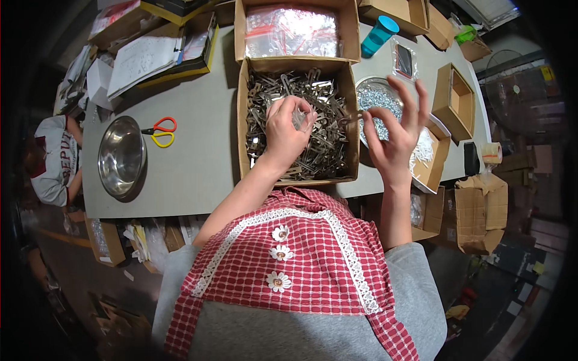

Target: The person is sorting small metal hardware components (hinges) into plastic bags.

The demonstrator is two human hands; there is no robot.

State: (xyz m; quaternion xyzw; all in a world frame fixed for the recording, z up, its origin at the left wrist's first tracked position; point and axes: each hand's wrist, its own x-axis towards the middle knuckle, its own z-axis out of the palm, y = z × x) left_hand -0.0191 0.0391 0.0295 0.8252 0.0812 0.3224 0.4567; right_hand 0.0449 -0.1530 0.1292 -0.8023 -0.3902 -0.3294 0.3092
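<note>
My left hand [285,131] is over an open cardboard box [243,123] filled with dark, flat metal pieces [328,147]. Its curled fingers grip a small clear plastic bag [303,118]; I cannot make out what is inside. Above the box's right edge, my right hand [394,135] pinches one small metal piece [350,119] between thumb and forefinger, the other fingers raised and spread. Just behind that hand stands a round dish of small silvery screws [372,99]. A cardboard tray [441,157] with white plastic plugs [423,150] lies to its right.
Farther back, a box [239,30] holds clear bags of small parts. To the left are a steel bowl [123,157] and scissors [162,132]. A blue cup [379,35], a bagged dark item [404,61] and a carton [454,99] stand right. Another person [57,159] is far left.
</note>
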